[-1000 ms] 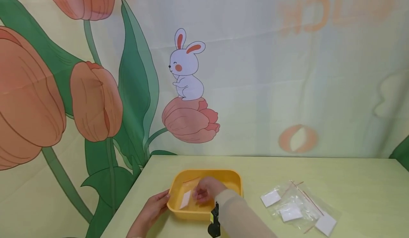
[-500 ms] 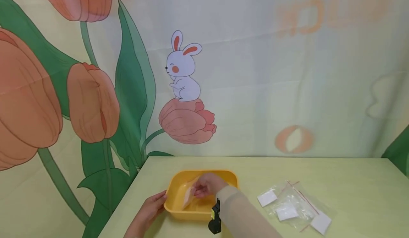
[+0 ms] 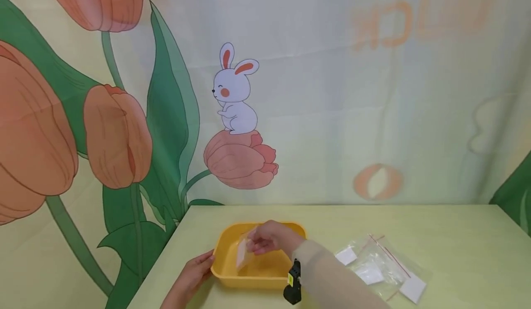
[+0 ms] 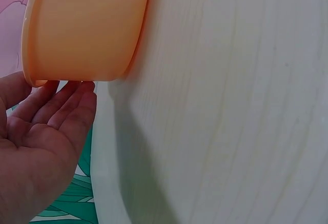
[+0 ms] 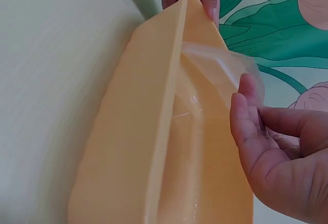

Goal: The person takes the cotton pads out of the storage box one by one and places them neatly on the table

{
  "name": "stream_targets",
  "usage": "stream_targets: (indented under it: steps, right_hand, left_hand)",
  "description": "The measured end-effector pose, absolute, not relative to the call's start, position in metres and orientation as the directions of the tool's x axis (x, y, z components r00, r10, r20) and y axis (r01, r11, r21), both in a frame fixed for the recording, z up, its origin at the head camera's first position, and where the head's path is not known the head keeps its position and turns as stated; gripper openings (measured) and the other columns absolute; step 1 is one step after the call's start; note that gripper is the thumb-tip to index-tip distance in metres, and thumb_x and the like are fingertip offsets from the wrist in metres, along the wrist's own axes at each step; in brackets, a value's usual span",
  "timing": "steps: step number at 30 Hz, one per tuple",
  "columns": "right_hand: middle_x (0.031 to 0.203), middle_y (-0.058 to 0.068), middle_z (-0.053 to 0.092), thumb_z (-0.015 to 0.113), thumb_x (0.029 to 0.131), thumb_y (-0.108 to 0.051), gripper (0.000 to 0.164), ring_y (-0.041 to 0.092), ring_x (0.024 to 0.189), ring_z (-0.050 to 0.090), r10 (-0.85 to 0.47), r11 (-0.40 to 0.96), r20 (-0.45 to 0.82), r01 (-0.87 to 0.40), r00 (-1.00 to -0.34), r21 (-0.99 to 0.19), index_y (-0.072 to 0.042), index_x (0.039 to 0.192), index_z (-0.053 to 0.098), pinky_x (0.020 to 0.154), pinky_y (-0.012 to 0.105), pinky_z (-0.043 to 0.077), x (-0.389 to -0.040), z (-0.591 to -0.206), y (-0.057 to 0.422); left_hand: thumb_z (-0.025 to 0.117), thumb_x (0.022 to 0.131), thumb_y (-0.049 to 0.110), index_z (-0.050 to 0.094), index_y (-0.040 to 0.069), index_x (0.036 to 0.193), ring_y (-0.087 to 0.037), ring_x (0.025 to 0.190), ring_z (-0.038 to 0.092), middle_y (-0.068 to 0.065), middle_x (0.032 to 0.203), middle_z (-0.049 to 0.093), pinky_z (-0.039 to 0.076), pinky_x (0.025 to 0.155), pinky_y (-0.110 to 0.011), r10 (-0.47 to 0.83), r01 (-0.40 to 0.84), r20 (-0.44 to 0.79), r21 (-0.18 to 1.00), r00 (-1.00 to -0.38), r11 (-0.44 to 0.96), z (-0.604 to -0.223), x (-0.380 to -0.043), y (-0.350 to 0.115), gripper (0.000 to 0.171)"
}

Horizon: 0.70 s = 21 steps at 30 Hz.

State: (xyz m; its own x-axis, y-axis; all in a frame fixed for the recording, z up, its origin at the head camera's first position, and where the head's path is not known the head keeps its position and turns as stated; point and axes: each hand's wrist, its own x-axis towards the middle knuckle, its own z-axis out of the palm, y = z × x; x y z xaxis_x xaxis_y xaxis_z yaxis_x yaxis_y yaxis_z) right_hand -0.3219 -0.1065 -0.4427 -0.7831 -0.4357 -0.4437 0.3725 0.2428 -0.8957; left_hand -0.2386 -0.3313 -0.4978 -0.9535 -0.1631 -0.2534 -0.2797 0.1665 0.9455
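Observation:
A yellow plastic bin stands on the table. My left hand holds its left end, with the fingertips against the outer wall and the thumb by the rim. Over the bin's inside, my right hand pinches a clear zip bag between thumb and fingers. The bag has a white card-like piece in it and hangs tilted at the left part of the bin. Part of the bin's right side is hidden behind my right forearm.
Several clear zip bags with white flat pieces lie overlapping on the table, right of the bin. My right sleeve partly covers them. Behind the table hangs a cloth printed with tulips and a rabbit.
My right hand has lifted the zip bag a little and tilted it more upright within the bin. My left hand keeps its place at the bin's end. The head view has shifted slightly.

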Motion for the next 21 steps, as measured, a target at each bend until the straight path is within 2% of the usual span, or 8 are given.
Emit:
stream_targets:
  steps: [6, 14, 21]
  right_hand:
    - [0.073, 0.003, 0.070, 0.055, 0.102, -0.004, 0.015, 0.009, 0.062, 0.065, -0.446, 0.241, -0.435, 0.363, -0.782, -0.900, 0.000, 0.101, 0.069, 0.076, 0.031, 0.067, -0.327, -0.441, -0.091]
    - [0.077, 0.003, 0.072, 0.058, 0.104, -0.011, 0.016, 0.011, 0.065, 0.067, -0.433, 0.216, -0.432, 0.375, -0.791, -0.902, -0.001, 0.105, 0.070, 0.072, 0.028, 0.066, -0.334, -0.444, -0.072]
    - [0.084, 0.004, 0.074, 0.055, 0.105, -0.010, 0.020, 0.011, 0.069, 0.070, -0.450, 0.196, -0.422, 0.374, -0.787, -0.906, 0.001, 0.115, 0.068, 0.079, 0.032, 0.067, -0.332, -0.443, -0.059]
  left_hand:
    - [0.046, 0.110, 0.014, 0.044, -0.014, 0.146, -0.023, 0.118, 0.068, -0.032, 0.153, 0.046, 0.058, 0.104, -0.044, -0.169, -0.283, -0.255, 0.944, -0.952, 0.168, -0.498, -0.240, -0.329, 0.046]
    - [0.048, 0.109, 0.014, 0.044, -0.014, 0.146, -0.021, 0.116, 0.068, -0.032, 0.152, 0.046, 0.059, 0.103, -0.042, -0.177, -0.291, -0.263, 0.944, -0.948, 0.156, -0.499, -0.240, -0.328, 0.046]
    - [0.048, 0.110, 0.016, 0.044, -0.014, 0.147, -0.031, 0.126, 0.064, -0.032, 0.154, 0.044, 0.056, 0.107, -0.046, -0.176, -0.298, -0.270, 0.941, -0.947, 0.163, -0.499, -0.241, -0.329, 0.047]
